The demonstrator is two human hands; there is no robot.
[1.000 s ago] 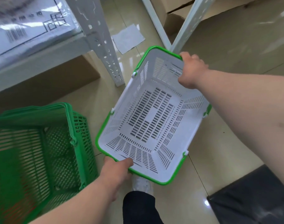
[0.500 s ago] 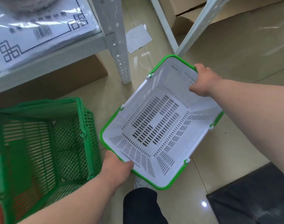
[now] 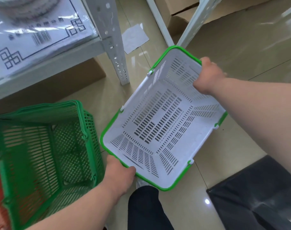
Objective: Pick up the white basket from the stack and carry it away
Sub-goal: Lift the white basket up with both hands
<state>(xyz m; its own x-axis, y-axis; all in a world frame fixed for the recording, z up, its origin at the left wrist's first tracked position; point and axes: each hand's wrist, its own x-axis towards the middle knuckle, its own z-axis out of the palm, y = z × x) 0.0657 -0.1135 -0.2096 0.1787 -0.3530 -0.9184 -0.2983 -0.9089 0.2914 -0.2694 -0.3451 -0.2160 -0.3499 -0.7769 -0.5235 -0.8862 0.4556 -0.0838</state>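
Observation:
The white basket (image 3: 159,123) has a green rim and slotted walls, and it hangs empty in the air above the floor, tilted toward me. My left hand (image 3: 119,173) grips its near rim at the lower left corner. My right hand (image 3: 207,77) grips the far rim at the upper right. To the left stands the stack of green baskets (image 3: 46,150), with an orange one showing under them at the left edge. The white basket is apart from that stack.
A grey metal shelf post (image 3: 114,47) stands just behind the basket, with a shelf holding a plastic-wrapped package (image 3: 35,34). Cardboard boxes (image 3: 182,14) sit under the racks. A sheet of paper (image 3: 134,39) lies on the tiled floor. A dark mat (image 3: 257,196) lies at lower right.
The white basket has shifted right and slightly toward me, further from the green stack. Both hands have kept their grip on its rim.

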